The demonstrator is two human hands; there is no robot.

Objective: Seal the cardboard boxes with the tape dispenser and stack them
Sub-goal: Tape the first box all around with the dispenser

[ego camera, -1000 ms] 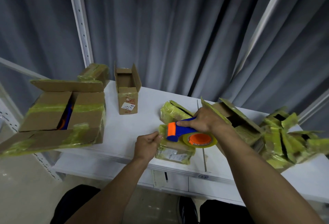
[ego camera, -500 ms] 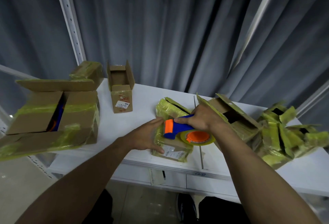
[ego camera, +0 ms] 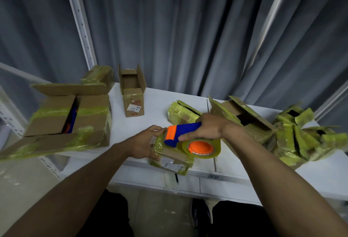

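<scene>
Taping small box [ego camera: 173, 158], lower centre — right grip [ego camera: 209, 129] clamped on tape dispenser [ego camera: 183, 130], left grip [ego camera: 144, 143] clasping box; next: pull tape across

tape dispenser [ego camera: 185, 128] blue with orange bands and orange hub. tape roll [ego camera: 216, 146] clear yellowish. small box [ego camera: 169, 158] brown under yellow-green tape, white printed label. big box [ego camera: 90, 118] brown, yellow-green tape stripes. upright box [ego camera: 133, 99] brown, white-red label. table [ego camera: 160, 105] white. curtain [ego camera: 178, 29] grey.
</scene>
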